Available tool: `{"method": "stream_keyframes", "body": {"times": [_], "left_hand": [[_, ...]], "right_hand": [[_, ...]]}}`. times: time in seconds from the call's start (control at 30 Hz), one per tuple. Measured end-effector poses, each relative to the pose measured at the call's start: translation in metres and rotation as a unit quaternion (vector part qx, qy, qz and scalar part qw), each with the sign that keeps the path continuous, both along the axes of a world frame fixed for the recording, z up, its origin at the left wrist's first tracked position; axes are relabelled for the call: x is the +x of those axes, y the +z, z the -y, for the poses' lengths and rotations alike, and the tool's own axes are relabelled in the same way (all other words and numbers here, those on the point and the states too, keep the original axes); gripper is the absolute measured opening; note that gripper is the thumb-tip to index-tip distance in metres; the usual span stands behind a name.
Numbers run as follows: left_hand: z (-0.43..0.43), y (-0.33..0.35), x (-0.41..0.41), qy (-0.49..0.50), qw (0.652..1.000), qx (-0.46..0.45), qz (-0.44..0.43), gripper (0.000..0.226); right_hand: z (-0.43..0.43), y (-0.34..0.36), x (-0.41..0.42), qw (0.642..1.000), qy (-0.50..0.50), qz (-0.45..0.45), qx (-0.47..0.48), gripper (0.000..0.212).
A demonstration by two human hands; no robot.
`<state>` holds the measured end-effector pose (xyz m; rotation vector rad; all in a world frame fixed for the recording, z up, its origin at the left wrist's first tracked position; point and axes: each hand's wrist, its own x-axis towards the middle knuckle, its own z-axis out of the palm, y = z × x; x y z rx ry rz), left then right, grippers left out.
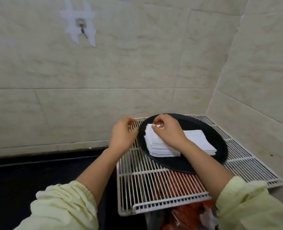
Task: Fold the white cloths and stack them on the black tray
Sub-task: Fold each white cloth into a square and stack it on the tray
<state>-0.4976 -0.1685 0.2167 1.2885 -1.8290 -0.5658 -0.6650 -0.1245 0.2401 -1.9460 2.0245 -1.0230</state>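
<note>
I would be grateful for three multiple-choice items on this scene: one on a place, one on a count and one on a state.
1. Where does the tray stand?
A. on the rack
B. on the floor
C. on a wall hook

2. How many stacks of cloths lie on the tray?
A. one
B. two
C. four

3. What is the right hand doing?
A. lying flat on the rack
B. gripping the tray's rim
C. pinching the top cloth of the left stack

Answers:
1 A: the rack's bars show under and around the tray.
2 B: the left stack and the right stack lie side by side.
3 C: its fingertips meet on that cloth's far corner.
</note>
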Motion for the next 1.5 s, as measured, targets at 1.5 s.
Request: {"method": "stream_keyframes", "body": {"times": [1.5], "left_hand": [[-0.107, -0.136, 0.980, 0.472, 0.843, 0.232, 0.113, 0.028]], "right_hand": [[0.058, -0.154, 1.011, 0.840, 0.478, -0.178, 0.185, 0.042]]}}
